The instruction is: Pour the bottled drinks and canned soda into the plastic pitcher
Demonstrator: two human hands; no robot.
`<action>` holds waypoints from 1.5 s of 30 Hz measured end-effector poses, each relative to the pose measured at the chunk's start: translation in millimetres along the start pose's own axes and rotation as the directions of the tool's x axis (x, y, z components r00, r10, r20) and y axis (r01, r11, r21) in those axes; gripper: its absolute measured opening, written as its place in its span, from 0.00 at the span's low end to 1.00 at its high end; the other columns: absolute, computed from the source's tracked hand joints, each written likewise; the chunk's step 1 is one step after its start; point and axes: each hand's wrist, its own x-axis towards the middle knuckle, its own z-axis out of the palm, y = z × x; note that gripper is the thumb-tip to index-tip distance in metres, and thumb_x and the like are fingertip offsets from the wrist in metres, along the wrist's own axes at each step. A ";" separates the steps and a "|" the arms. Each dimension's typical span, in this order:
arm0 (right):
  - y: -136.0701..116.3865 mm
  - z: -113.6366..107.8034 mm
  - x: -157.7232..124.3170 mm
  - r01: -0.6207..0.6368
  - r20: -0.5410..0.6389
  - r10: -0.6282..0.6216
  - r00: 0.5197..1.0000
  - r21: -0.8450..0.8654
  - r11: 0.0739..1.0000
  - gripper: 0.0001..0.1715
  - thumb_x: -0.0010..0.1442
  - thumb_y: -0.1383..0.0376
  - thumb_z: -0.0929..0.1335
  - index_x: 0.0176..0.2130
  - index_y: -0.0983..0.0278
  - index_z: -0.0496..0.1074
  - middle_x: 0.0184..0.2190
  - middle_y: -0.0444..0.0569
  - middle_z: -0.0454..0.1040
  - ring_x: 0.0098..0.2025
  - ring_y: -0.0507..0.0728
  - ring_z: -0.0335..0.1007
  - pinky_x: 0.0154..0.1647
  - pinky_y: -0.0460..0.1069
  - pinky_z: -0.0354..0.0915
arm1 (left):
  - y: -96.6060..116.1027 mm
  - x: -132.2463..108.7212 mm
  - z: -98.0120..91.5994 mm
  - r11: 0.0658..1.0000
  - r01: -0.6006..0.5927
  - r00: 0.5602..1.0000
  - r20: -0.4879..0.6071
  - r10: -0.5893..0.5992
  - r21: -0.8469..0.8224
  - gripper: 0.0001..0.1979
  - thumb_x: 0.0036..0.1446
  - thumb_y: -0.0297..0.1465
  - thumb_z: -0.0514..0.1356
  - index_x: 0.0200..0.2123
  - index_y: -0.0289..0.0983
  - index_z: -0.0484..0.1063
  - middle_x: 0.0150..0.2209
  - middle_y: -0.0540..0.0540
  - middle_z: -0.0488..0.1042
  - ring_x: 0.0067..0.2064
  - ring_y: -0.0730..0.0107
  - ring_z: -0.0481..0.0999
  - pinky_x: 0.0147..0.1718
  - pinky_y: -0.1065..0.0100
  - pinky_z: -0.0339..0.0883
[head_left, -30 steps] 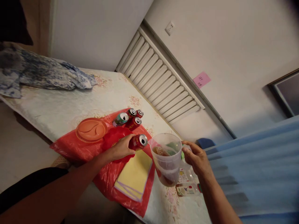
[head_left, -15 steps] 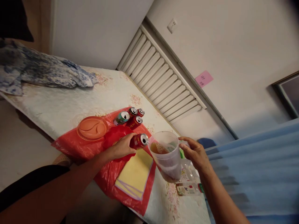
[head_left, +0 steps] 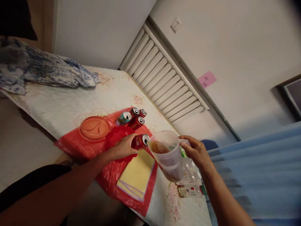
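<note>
My left hand point(head_left: 125, 147) is wrapped round a red drink can point(head_left: 140, 142) with an opened top. My right hand point(head_left: 193, 152) grips the handle of a translucent plastic pitcher point(head_left: 168, 163), which is tilted so its rim meets the can's top. Brown, bubbly liquid point(head_left: 160, 147) lies against the pitcher's lower side near that rim. Whether liquid is passing between can and pitcher is hard to make out. Below the can lies a folded yellow cloth point(head_left: 136, 175) on a red plastic sheet point(head_left: 107, 175). A red scalloped dish point(head_left: 115, 135) sits partly behind my left hand.
Several opened cans point(head_left: 137, 123) stand together at the sheet's far edge. An orange divided dish point(head_left: 94, 128) is left of them. Plastic bottles point(head_left: 188, 191) lie right of the pitcher. A patterned cloth point(head_left: 54, 70) covers the table's far left; a radiator point(head_left: 164, 75) runs behind.
The pitcher is tipped very slightly further toward the can. Both hands keep their grips, and the whole view has shifted a little.
</note>
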 end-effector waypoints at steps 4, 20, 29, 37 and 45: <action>-4.9 1.4 1.5 -0.018 0.004 0.018 1.000 -0.010 1.000 0.26 0.50 0.50 0.75 0.42 0.65 0.79 0.18 0.36 0.57 0.20 0.47 0.49 0.19 0.44 0.50 | -4.2 0.5 0.6 1.000 -0.019 1.000 -0.016 0.020 0.016 0.30 0.43 0.27 0.67 0.52 0.41 0.67 0.50 0.44 0.77 0.49 0.59 0.76 0.44 0.66 0.69; -15.6 3.0 0.3 -0.046 0.006 0.046 0.999 0.016 0.999 0.26 0.48 0.50 0.75 0.41 0.66 0.78 0.17 0.36 0.57 0.19 0.47 0.49 0.19 0.44 0.50 | -8.8 1.5 1.2 1.000 -0.014 1.000 -0.016 0.014 0.007 0.32 0.41 0.27 0.67 0.53 0.41 0.66 0.52 0.42 0.76 0.51 0.57 0.76 0.46 0.65 0.69; -16.2 1.0 -0.3 -0.038 0.013 0.038 0.999 -0.025 0.999 0.27 0.48 0.49 0.75 0.41 0.66 0.78 0.16 0.35 0.55 0.19 0.47 0.49 0.19 0.45 0.49 | -7.5 1.0 1.0 1.000 -0.004 1.000 -0.014 0.004 -0.003 0.33 0.41 0.27 0.66 0.54 0.40 0.67 0.52 0.42 0.76 0.51 0.56 0.76 0.47 0.64 0.69; -11.0 -3.2 0.0 -0.037 0.030 0.038 0.999 -0.018 0.999 0.26 0.50 0.50 0.74 0.42 0.66 0.77 0.16 0.34 0.54 0.19 0.47 0.47 0.19 0.44 0.47 | -6.1 0.3 -0.3 1.000 -0.021 1.000 -0.022 0.021 -0.010 0.31 0.41 0.27 0.67 0.53 0.40 0.69 0.51 0.43 0.77 0.50 0.56 0.77 0.47 0.64 0.69; -11.9 -5.8 0.9 -0.018 0.042 0.019 0.999 -0.032 0.999 0.26 0.51 0.50 0.75 0.42 0.65 0.77 0.17 0.35 0.54 0.19 0.47 0.47 0.19 0.45 0.46 | -7.0 0.8 -0.2 1.000 -0.018 1.000 0.002 0.018 -0.022 0.31 0.42 0.26 0.66 0.52 0.41 0.68 0.52 0.43 0.77 0.50 0.58 0.77 0.47 0.65 0.69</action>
